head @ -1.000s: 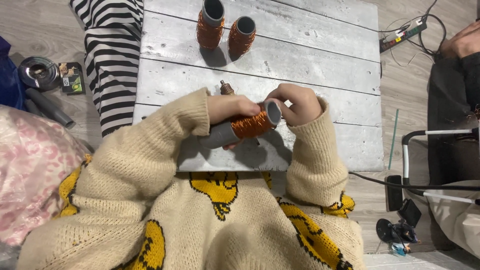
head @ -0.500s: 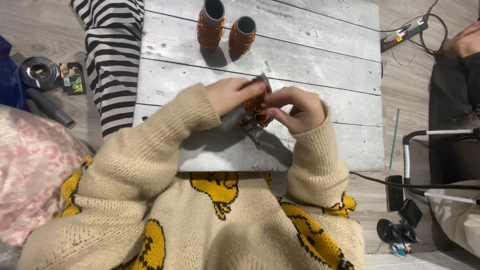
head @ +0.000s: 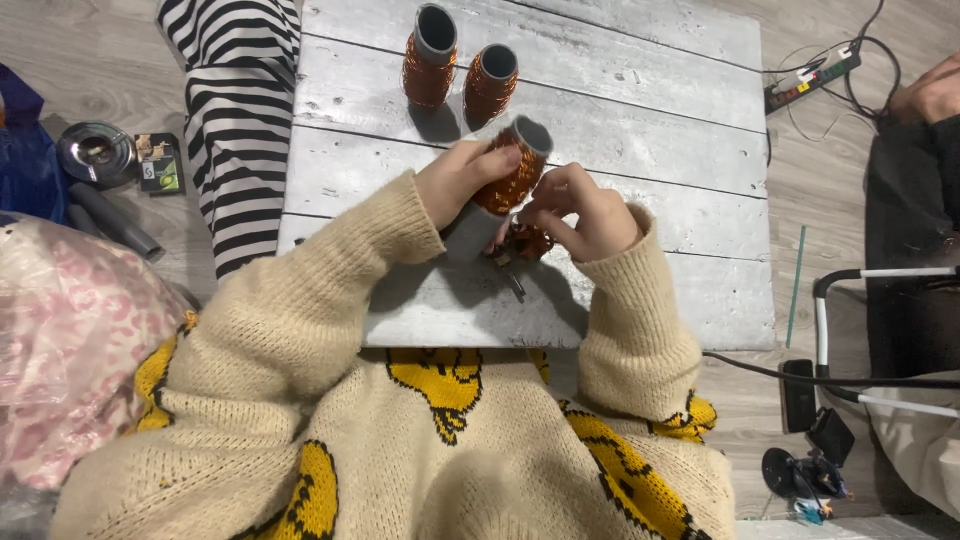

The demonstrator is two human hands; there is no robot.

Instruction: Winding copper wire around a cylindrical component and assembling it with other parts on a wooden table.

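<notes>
My left hand grips a grey tube wrapped in shiny orange wire, held tilted with its open end pointing up and away. My right hand sits just right of the tube, fingers pinched on a small bundle of orange wire at the tube's lower side. A small metal tool lies under the hands on the whitewashed wooden board. Two more orange-wrapped grey tubes stand upright at the board's far side.
Striped black-and-white fabric lies left of the board. A round metal tin and a small packet sit on the floor at left, pink patterned fabric nearer. A power strip with cables lies far right, beside another person's hand.
The tube lay level across both hands a second ago. Now it is tipped up with its open end away from me, and my right hand has dropped to the wire below it.
</notes>
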